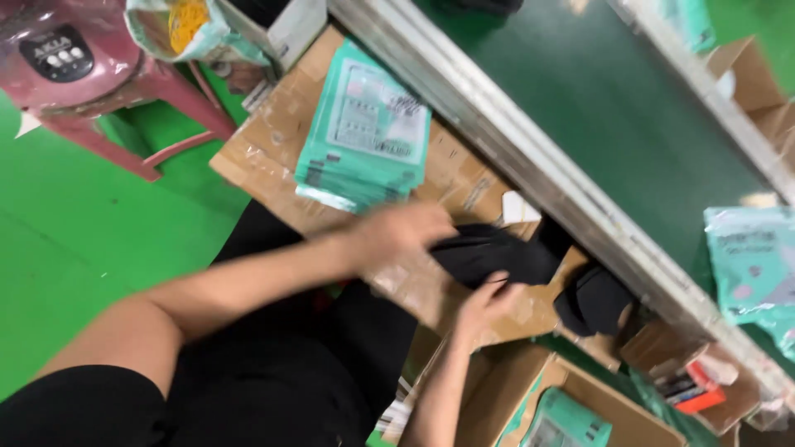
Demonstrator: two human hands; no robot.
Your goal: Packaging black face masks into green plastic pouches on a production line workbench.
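Two hands of mine are on one soft black folded cloth piece (489, 252), which lies on the taped brown cardboard sheet (273, 149) in front of me. My left hand (402, 232) lies over the cloth's near-left end, fingers curled down onto it and pressing it to the cardboard. My right hand (489, 298) comes up from below, its fingertips (497, 280) pinching the lower edge of the same cloth. The picture is blurred, so I cannot tell how much cloth sits between those fingers.

Just right of my right hand lies a second heap of black cloth (595, 300), apart from my grip. Beyond my left hand, up and to the left, sits a stack of flat teal plastic packets (364, 132). Past the cloth runs the grey metal rail (530, 157) of a dark green conveyor belt (613, 91). Below my right wrist stands an open brown cardboard box (571, 389) with a teal packet (567, 422) inside.
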